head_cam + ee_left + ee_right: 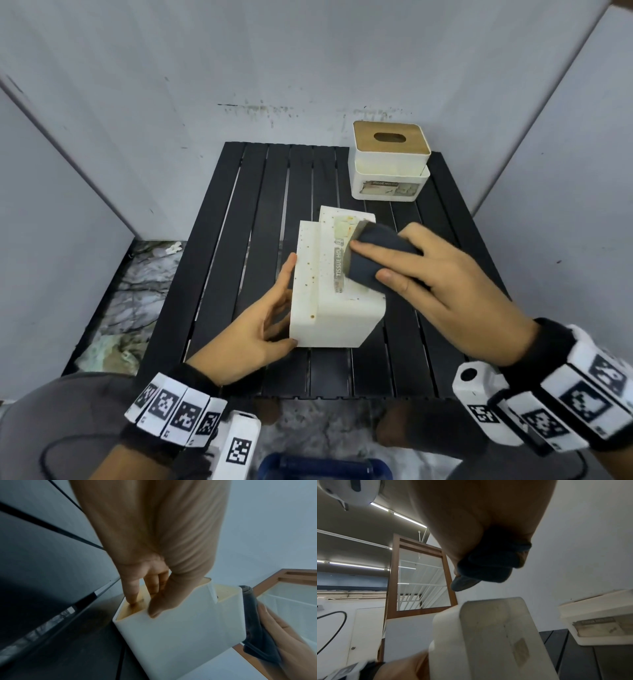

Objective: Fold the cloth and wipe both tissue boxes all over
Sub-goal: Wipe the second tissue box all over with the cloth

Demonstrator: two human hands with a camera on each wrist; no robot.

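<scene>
A white tissue box (pixel 329 315) with brown specks and a "TISSUE HOUSE" label lies on its side in the middle of the black slatted table (pixel 239 240). My left hand (pixel 274 308) steadies it: straight fingers rest against its wooden lid face (pixel 133 609) and the thumb lies over the near white side (pixel 180 635). My right hand (pixel 394 263) grips a folded dark blue cloth (pixel 376 257) and presses it on the box's upward face, over the label's right end. The cloth (pixel 488 563) is bunched in that hand. The second tissue box (pixel 390 161), white with a wooden slotted lid, stands upright at the table's far right.
Grey walls close in the table on three sides. Marbled floor (pixel 137 291) shows past the table's left edge. A blue container (pixel 325 466) sits below the near edge. Bare slats lie left of and behind the near box.
</scene>
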